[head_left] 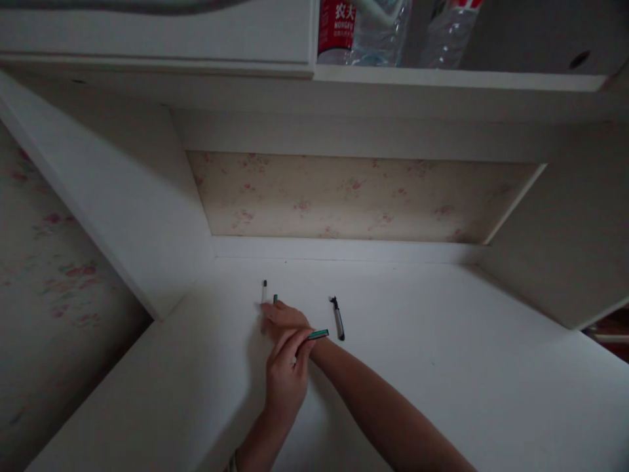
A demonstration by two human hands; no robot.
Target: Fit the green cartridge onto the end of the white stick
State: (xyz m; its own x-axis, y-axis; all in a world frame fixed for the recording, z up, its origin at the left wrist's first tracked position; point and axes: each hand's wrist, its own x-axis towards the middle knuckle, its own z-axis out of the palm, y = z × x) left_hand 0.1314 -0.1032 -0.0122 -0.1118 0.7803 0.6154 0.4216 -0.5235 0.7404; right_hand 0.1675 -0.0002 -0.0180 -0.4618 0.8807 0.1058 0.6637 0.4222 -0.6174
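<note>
My left hand is closed around a slim pen piece with a green and dark barrel, whose end points right across my right wrist. Past it, my right hand reaches over to the left, low over the white tabletop. Its fingertips come together at the lower end of a thin clear tube with a dark tip, like a pen refill. A short green and dark piece sticks out beside my right thumb; its lower part is hidden by the hand. To the right lies a black and clear pen.
The white desk runs back to a strip of floral wallpaper. White side panels flank it. Overhead, a shelf edge carries a red-labelled bottle and clear plastic bottles.
</note>
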